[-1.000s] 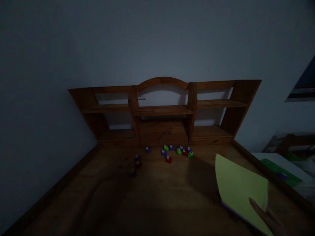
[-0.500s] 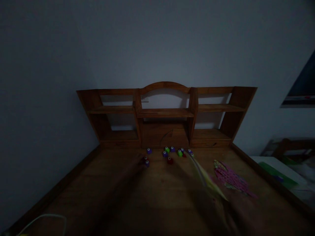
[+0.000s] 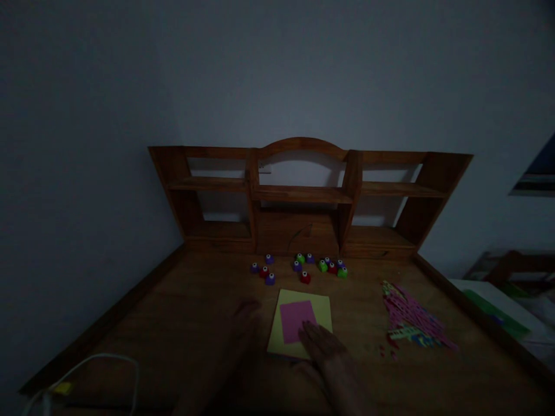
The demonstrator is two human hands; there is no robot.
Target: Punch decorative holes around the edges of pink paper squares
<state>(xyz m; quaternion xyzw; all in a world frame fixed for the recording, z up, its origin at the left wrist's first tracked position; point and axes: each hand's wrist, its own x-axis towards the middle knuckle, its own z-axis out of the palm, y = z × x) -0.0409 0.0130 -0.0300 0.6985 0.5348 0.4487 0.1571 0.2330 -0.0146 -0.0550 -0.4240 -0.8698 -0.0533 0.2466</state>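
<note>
A yellow square sheet or pad [image 3: 277,335] lies flat on the wooden desk, with a smaller pink square [image 3: 295,318] on top of it. My right hand [image 3: 325,349] rests on their lower right part, fingers stretched out and flat, covering that corner. To the left of the yellow square, my left hand [image 3: 247,315] hovers apart from it, blurred, its fingers loosely spread with nothing visible in them. Beyond the squares stand several small one-eyed toys: a red one [image 3: 305,278], a purple one [image 3: 270,279] and a green one [image 3: 342,272] among them.
A heap of pink, yellow and blue plastic strips [image 3: 411,315] lies at the right, small red bits [image 3: 387,351] beside it. A wooden shelf unit [image 3: 301,193] backs the desk against the wall. A white cord [image 3: 99,355] loops at the lower left.
The yellow square, earlier tilted edge-on in my right hand, now lies flat with the pink square showing. My left hand has drawn back from the toys at the left.
</note>
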